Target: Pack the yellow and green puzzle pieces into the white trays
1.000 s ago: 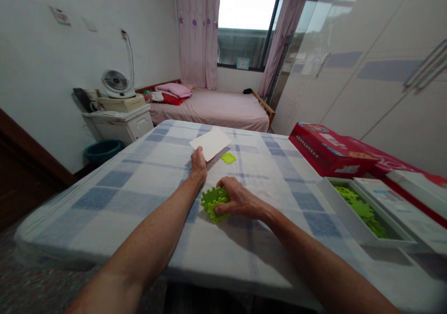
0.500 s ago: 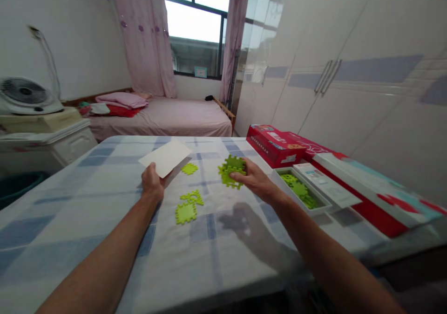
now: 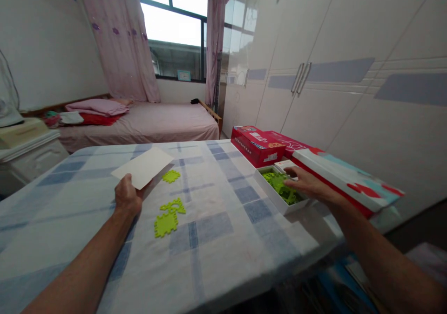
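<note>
My left hand [image 3: 127, 195] is closed on the near edge of a white card [image 3: 143, 167], held tilted above the tablecloth. My right hand [image 3: 302, 182] reaches over the right side of a small white box [image 3: 267, 190]. Its thumb and fingers are apart, with nothing visible between them. Lime-green notched puzzle pieces [image 3: 277, 183] fill the box, partly hidden by that hand. Between my hands lie a flat green piece [image 3: 171, 176], a cut-out angular piece [image 3: 176, 206] and a squarish notched piece [image 3: 166, 224].
Behind the white box stands a red box [image 3: 258, 146]. A longer red and white box [image 3: 342, 179] runs along the table's right side. The checked tablecloth [image 3: 223, 253] covers the table. A bed [image 3: 167, 118] and a wardrobe [image 3: 335, 39] lie beyond.
My right hand has moved right from mid-table to the white box and let go of the green puzzle pieces it held. My left hand still holds the card. The view has turned right.
</note>
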{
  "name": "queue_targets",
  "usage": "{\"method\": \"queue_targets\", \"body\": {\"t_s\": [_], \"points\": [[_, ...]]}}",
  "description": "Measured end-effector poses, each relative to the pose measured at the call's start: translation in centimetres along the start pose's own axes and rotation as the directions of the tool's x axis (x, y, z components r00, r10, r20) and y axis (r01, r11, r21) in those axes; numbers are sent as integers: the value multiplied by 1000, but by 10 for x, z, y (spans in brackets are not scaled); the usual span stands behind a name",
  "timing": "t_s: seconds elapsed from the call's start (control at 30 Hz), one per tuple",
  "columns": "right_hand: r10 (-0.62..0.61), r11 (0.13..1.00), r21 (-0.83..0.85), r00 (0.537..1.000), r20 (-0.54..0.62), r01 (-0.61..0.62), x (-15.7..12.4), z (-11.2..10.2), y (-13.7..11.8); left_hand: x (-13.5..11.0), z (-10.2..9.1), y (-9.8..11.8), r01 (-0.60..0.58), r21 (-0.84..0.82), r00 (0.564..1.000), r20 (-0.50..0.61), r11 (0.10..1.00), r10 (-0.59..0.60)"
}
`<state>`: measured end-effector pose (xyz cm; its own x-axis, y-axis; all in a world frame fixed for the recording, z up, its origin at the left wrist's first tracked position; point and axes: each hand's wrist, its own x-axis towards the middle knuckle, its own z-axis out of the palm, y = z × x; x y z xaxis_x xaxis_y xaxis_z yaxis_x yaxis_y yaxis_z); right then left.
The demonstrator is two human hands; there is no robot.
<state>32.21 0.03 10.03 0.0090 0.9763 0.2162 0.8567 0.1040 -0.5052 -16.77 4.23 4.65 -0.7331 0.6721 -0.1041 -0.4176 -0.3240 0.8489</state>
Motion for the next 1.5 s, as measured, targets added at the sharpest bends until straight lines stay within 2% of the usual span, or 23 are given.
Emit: {"method": "queue_targets", "body": {"t_s": [0.13, 0.23, 0.4, 0.53, 0.7, 0.77, 0.87, 1.03, 1.17, 1.27, 1.37, 1.5], "points": [[-15, 993, -119, 1000, 24, 18, 0, 5, 4, -2, 1, 0, -1, 7, 1000, -7, 1000, 1], [-46, 978, -206, 998, -37, 38, 5, 15, -3, -1, 0, 0, 10, 7, 999, -32, 1000, -9], [-74, 997, -46, 985, -158, 68, 15, 26, -17, 3, -2, -1, 23, 4, 1000, -13, 1000, -23], [-67, 993, -113, 961, -269, 37, 9, 21, -14, 8, -4, -3, 19, -3, 1000, 2, 1000, -19], [-147, 973, -189, 987, -64, 132, 4, 25, -14, 9, -3, -5, -2, 6, 1000, -1, 1000, 2], [-166, 972, -174, 985, -47, 156, 5, 29, -18, 7, -3, -4, -4, 13, 1000, -6, 1000, 4], [-137, 969, -212, 989, -48, 124, 0, 31, -21, 3, -1, -1, 18, 26, 1000, -16, 999, -18], [-37, 933, -357, 999, 5, 36, -18, 14, -14, 3, -1, -1, 11, 46, 1000, -3, 999, -11], [-91, 918, -380, 992, 84, 117, -22, 2, -11, 7, -2, -5, 1, 41, 1000, 10, 999, -2], [-126, 904, -400, 988, 86, 150, -15, 7, -15, 6, -2, -5, 11, 43, 1000, 8, 999, -11], [-104, 902, -416, 993, 53, 117, -3, 19, -19, 4, -1, -2, 22, 51, 1000, -11, 998, -21], [-107, 928, -357, 994, 13, 105, 8, 27, -22, 2, 0, 0, 12, 44, 1000, -12, 999, -11]]}}
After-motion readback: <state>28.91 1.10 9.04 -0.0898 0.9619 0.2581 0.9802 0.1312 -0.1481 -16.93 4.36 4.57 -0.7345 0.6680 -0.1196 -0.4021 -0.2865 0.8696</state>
